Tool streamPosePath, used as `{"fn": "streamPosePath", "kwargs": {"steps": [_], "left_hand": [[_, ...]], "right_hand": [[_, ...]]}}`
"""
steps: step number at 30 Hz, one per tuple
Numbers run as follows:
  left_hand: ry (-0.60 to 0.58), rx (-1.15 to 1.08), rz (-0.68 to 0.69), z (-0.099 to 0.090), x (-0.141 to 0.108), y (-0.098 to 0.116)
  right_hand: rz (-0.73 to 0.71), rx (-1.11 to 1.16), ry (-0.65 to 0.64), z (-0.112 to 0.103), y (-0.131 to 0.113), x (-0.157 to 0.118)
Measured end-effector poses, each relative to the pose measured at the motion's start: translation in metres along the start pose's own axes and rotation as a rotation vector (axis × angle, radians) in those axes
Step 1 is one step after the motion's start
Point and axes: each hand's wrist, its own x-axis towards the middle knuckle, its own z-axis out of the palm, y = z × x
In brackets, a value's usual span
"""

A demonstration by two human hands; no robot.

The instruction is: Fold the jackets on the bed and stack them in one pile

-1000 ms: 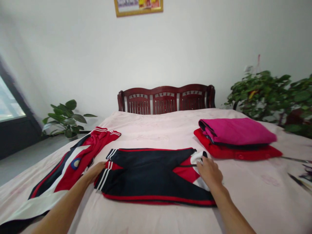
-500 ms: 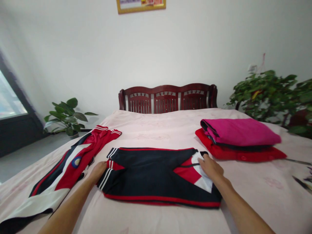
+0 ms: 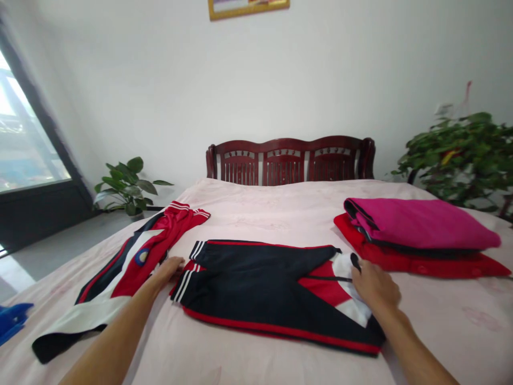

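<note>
A folded navy tracksuit jacket [image 3: 256, 283] with red and white panels and red piping lies in front of me on the bed. Its white-striped cuffs are on the left. My right hand [image 3: 377, 286] pinches the jacket's dark-edged right end, beside the white panel. At the opposite end, my left hand [image 3: 170, 270] has its fingers closed at the red cuff, the fingertips partly hidden. Left of that arm lies a second garment [image 3: 132, 259] in red, white and navy, long and loosely laid, with a round blue badge and striped cuffs.
A pink folded garment [image 3: 428, 224] rests on a red one [image 3: 412, 264] at the right of the pale pink bed [image 3: 256, 214]. A blue item [image 3: 14, 321] is at the left edge. Behind are a wooden headboard [image 3: 284, 160] and leafy plants [image 3: 130, 184] on both sides.
The whole view has shifted, so things appear further right. The jacket's right end looks drawn slightly toward me, with both hands still at its ends. The blue item has come into view.
</note>
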Motion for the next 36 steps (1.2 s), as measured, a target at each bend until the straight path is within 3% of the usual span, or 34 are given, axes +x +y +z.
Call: {"fn": "streamPosePath", "kwargs": {"steps": [2, 4, 8, 10, 12, 15, 19, 24, 27, 32, 36], "left_hand": [[0.050, 0.057, 0.075, -0.001, -0.005, 0.007], [0.078, 0.124, 0.189, 0.007, -0.016, 0.016], [0.038, 0.400, 0.528, 0.048, -0.045, 0.031], [0.035, 0.605, 0.665, 0.069, -0.053, 0.035], [0.009, 0.747, 0.719, 0.083, -0.054, 0.034], [-0.065, 0.825, 0.710, 0.090, -0.044, 0.027], [-0.157, 0.830, 0.728, 0.079, -0.025, 0.016], [-0.259, 0.605, 0.788, 0.060, -0.005, 0.001], [-0.193, 0.385, 0.731, 0.050, 0.000, -0.006], [0.042, 0.351, 0.415, 0.029, -0.001, -0.016], [0.019, 0.415, 0.319, 0.015, -0.002, -0.019]], "right_hand": [[-0.110, 0.029, 0.184, -0.002, -0.018, -0.013], [-0.273, 0.113, 0.234, 0.000, -0.047, -0.032], [-0.563, 0.177, 0.086, 0.012, -0.122, -0.075], [-0.636, 0.183, 0.010, 0.023, -0.152, -0.090], [-0.669, 0.170, -0.052, 0.036, -0.170, -0.097], [-0.636, 0.114, -0.128, 0.054, -0.173, -0.091], [-0.571, 0.074, -0.145, 0.064, -0.158, -0.076], [-0.519, 0.069, -0.126, 0.064, -0.146, -0.072], [-0.502, 0.069, -0.137, 0.063, -0.146, -0.073], [-0.509, 0.088, -0.129, 0.064, -0.146, -0.073], [-0.516, 0.105, -0.115, 0.065, -0.145, -0.072]]}}
